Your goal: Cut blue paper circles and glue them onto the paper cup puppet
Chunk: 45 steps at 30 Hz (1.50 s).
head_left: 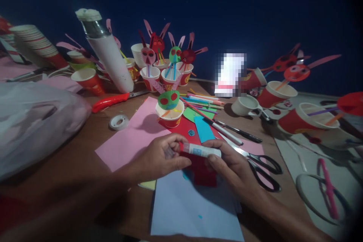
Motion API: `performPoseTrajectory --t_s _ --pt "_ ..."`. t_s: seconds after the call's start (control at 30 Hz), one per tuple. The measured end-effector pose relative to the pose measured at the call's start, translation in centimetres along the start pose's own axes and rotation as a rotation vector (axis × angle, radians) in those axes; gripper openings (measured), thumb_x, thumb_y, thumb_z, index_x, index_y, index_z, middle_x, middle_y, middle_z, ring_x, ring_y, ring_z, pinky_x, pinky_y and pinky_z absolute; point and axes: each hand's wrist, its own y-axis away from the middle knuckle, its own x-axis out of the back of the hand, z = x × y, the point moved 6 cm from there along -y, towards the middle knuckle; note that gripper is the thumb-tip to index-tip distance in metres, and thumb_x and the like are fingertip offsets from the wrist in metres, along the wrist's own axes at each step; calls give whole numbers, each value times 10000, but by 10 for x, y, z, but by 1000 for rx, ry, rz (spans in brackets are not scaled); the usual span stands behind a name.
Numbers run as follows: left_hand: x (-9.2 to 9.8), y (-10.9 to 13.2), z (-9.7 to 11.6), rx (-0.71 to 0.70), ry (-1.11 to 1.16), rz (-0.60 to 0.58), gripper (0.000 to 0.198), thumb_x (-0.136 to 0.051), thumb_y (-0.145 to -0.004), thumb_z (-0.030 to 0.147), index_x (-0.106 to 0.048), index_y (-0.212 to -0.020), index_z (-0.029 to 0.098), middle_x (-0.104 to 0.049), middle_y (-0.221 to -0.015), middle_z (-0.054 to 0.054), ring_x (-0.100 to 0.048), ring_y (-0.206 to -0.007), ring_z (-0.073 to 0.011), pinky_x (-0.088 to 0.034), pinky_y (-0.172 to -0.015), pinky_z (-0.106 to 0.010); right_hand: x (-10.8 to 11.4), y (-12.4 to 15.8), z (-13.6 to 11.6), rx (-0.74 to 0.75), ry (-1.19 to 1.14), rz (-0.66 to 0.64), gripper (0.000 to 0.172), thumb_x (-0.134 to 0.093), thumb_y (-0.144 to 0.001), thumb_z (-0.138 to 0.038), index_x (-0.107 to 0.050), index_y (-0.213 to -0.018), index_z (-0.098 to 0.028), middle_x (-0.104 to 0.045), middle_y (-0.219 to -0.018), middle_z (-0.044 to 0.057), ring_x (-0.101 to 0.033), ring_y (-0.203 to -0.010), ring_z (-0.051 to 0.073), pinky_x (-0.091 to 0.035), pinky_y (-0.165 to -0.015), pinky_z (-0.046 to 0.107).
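Note:
A white glue stick point(202, 151) lies across the fingers and thumb of my right hand point(227, 160), which is closed on its right part. Its open end points at my left hand point(167, 155), whose curled fingers hold a clear cap point(170, 152). Below both hands is a white sheet point(195, 211) with a small blue scrap on it. Red paper point(205, 177) runs under the glue stick, and a blue paper piece point(203, 129) lies just beyond. Behind my left hand stands a paper cup point(171, 120) with a green paper face point(168, 100).
Black-handled scissors point(265, 166) lie right of my right hand. Pink paper point(144, 132), a tape roll point(118, 122) and a red-handled cutter point(110, 102) are at left. A flask point(110, 56), cups with paper faces, a white mug point(246, 105) and a plastic bag point(42, 121) stand around.

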Motion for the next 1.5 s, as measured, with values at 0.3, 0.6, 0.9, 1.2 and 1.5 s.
performPoseTrajectory --t_s 0.3,0.6,0.9,1.2,1.5 --pt "3 -6 1 -21 -17 57 161 -642 -732 293 -612 -842 178 -549 -703 23 -540 -658 -98 -467 -611 -206 -3 0 15 -55 -130 -19 269 -547 -858 -358 -570 -1076 -204 -644 -730 -3 -594 -649 111 -493 -599 214" --pt "3 -5 -6 20 -1 24 189 -664 -713 282 -616 -863 178 -548 -704 30 -523 -659 -90 -442 -610 -193 -5 -1 23 -96 -174 -22 259 -573 -846 -346 -589 -1076 -228 -672 -749 -3 -624 -666 111 -508 -628 220" --pt "11 -4 -3 -18 7 79 166 -641 -735 306 -599 -804 162 -541 -688 26 -498 -615 -86 -412 -570 -194 3 -3 14 11 -159 41 198 -578 -845 -285 -509 -1022 -227 -620 -837 14 -611 -706 117 -505 -613 208" --pt "5 0 8 -112 -46 100 125 -637 -725 268 -572 -741 162 -516 -642 40 -465 -562 -68 -390 -529 -180 5 -5 3 92 240 50 286 -372 -937 -340 -464 -709 -194 -453 -573 -42 -429 -499 82 -343 -466 200" --pt "12 -1 5 -95 -41 148 118 -647 -722 261 -591 -753 162 -512 -647 45 -458 -569 -61 -386 -534 -168 4 -6 -4 300 422 -7 188 -417 -907 -303 -473 -1050 -194 -571 -803 9 -524 -646 118 -424 -580 231"
